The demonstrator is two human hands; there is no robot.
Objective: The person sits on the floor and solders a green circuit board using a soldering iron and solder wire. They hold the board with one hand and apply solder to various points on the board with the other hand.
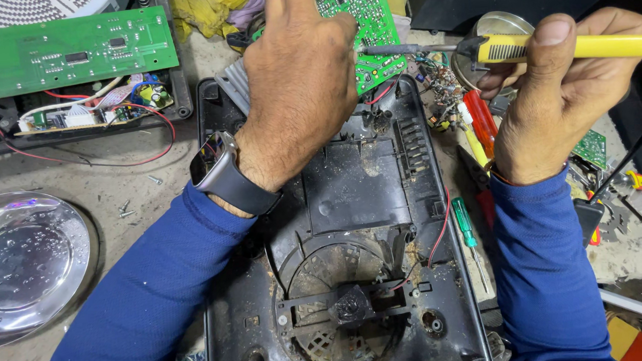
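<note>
My left hand (302, 79) grips a green circuit board (360, 17) and holds it tilted above the top edge of a black plastic appliance base (351, 201). A watch sits on that wrist. My right hand (551, 95) is closed around a yellow-handled soldering iron (577, 45). Its metal tip (387, 49) points left and touches the board's lower right edge. Red wires run from the board down into the base. In the base's lower half is a round fan grille (342, 304).
A second long green circuit board (65, 51) lies on another black unit at top left. A shiny steel plate (25, 262) sits at left. Screwdrivers (466, 228) with red and green handles, a round tin (496, 28), loose screws (126, 209) and small parts crowd the right side.
</note>
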